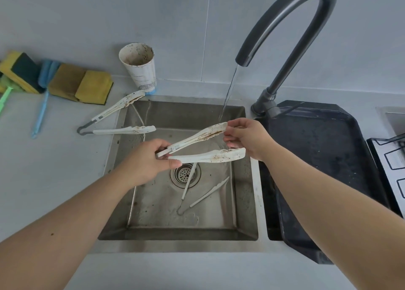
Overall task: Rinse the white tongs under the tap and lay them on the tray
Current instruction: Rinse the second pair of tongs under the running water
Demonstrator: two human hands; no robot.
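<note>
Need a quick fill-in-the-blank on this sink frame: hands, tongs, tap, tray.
1. The left hand grips the white tongs at their ___ end.
2. The right hand pinches the tip of the tongs' ___ arm.
3. Water from the tap is ___.
4. The black tray lies to the ___ of the sink.

Missing words: hinge; upper; running; right.
</note>
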